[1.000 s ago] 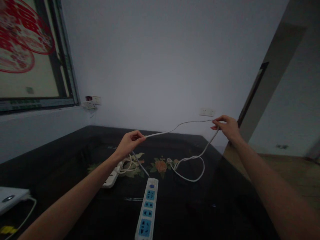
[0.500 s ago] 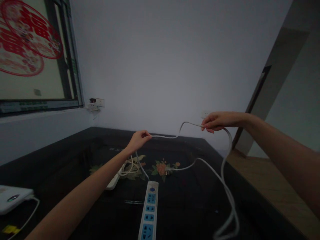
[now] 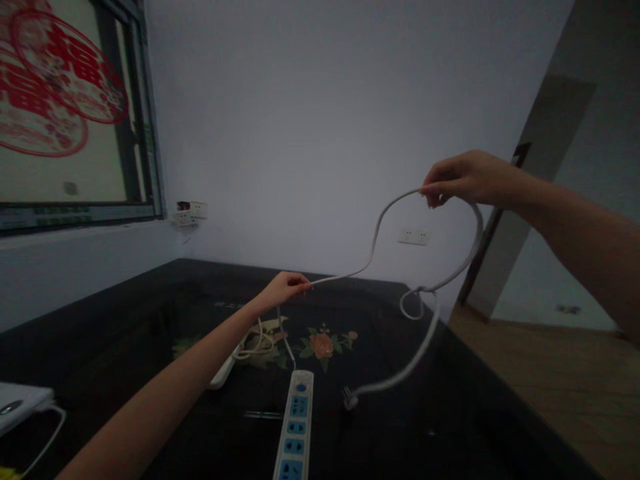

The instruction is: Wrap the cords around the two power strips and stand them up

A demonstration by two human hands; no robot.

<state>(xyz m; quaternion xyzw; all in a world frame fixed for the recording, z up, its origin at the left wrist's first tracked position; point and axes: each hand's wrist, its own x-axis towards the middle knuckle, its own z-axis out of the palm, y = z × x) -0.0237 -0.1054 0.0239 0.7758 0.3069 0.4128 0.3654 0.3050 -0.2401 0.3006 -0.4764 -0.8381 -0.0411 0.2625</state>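
My left hand (image 3: 284, 291) pinches a white power cord (image 3: 376, 233) low over the dark table (image 3: 125, 333). My right hand (image 3: 467, 179) is raised high at the right and pinches the same cord further along. From the right hand the cord drops in a loop, kinks into a small curl, and ends in a plug (image 3: 349, 399) hanging just above the table. The cord runs from my left hand down to a white power strip with blue sockets (image 3: 295, 430) lying on the table.
A second white power strip with a bundled cord (image 3: 235, 353) lies by a flower pattern (image 3: 323, 345) on the table. A white device with a cable (image 3: 20, 403) sits at the left edge. Wall sockets (image 3: 414, 236) are behind. A window (image 3: 60, 113) is at left, wooden floor (image 3: 540, 373) at right.
My right hand has risen well above the table, drawing the cord up. The cord's free end left the table and its plug now dangles near the power strip. My left hand stayed almost still.
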